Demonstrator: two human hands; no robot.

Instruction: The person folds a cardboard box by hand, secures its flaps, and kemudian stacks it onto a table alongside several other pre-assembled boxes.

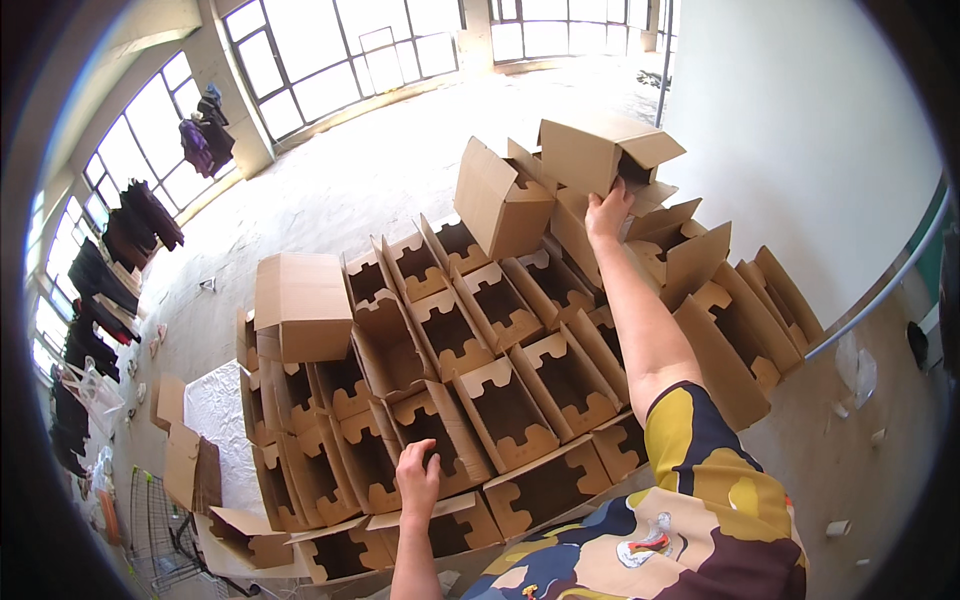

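Note:
My right arm stretches far forward, and my right hand (610, 212) is closed on the lower edge of a brown cardboard box (580, 155). That box lies tipped at the far end of the pile with its flaps hanging loose. Some of the fingers are hidden inside its opening. Close to my body, my left hand (417, 478) hovers over an open-topped carton (425, 420). Its fingers are loosely bent and apart, with nothing in them. Between the hands stand rows of open cartons (500, 405) with notched inner flaps.
A closed-looking box (303, 300) rests on the rows at left, and another tilted box (500, 200) sits at the back. A wire cart (165, 530) stands at lower left. Dark clothes (105, 270) hang by the windows. A white wall (800, 140) rises at right.

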